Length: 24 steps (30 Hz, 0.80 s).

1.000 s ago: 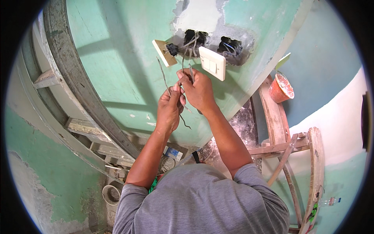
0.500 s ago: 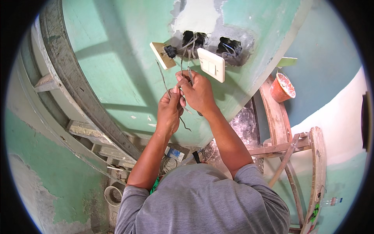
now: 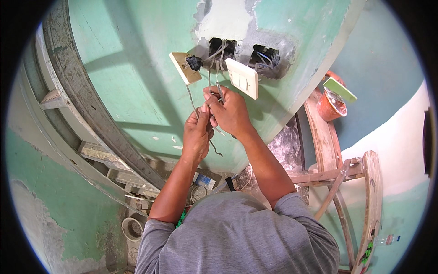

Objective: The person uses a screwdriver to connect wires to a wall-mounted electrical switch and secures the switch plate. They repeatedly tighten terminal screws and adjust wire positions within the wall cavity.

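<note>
My left hand [image 3: 197,134] and right hand [image 3: 232,109] meet, fingertips pinched on grey wires [image 3: 190,98] in front of the wall [image 3: 146,59]. Just above hang the socket [image 3: 183,69] and switch [image 3: 242,78], near the holes [image 3: 214,46].

Biggest change I see: green board [image 3: 341,89] has dropped from just above bucket [image 3: 329,108] to overlapping its mouth, now sloping down rightward. What looks like another person's hand [image 3: 336,78] has come into my view behind it. Wall holes [image 3: 222,48], switch plate [image 3: 242,78] and socket plate [image 3: 181,66] have slid left and slightly down in my picture. Upper end of wire [image 3: 190,97] earlier showed left of socket plate; now I find it at plate's lower corner, can't tell whether behind or touching.
</note>
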Motion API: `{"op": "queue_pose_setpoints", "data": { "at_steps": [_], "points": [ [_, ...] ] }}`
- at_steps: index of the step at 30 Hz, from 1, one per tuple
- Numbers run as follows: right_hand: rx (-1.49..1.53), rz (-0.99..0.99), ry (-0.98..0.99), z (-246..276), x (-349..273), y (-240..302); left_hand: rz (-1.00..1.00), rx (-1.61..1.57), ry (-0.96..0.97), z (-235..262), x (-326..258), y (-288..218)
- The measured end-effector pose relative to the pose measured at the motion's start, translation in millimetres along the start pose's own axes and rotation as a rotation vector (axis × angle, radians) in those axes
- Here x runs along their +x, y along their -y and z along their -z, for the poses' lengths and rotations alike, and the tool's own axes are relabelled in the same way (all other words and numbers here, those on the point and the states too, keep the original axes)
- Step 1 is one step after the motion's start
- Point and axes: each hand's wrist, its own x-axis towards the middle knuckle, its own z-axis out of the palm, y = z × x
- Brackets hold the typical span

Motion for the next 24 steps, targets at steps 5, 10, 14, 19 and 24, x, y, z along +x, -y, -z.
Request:
{"op": "queue_pose_setpoints", "data": {
  "at_steps": [5, 10, 14, 19, 24],
  "points": [
    [-0.021, -0.012, 0.03, 2.6, -1.6, 4.3, -0.005, -0.007, -0.009, 1.1, -0.5, 3.2],
    [0.003, 0.002, 0.034, 6.5, -0.8, -2.2, 0.003, -0.015, -0.013, -0.4, 0.3, 7.8],
    [-0.019, 0.012, 0.045, 7.9, -0.7, -3.4, 0.003, -0.017, -0.029, -2.6, -1.1, 8.5],
    [-0.058, 0.017, 0.047, 11.2, -0.3, -6.0, 0.017, -0.013, -0.052, -5.4, -2.5, 9.6],
    [-0.147, 0.084, 0.02, 12.9, 2.9, -18.1, 0.04, -0.022, -0.04, -1.8, -7.9, 14.7]
  ]
}}
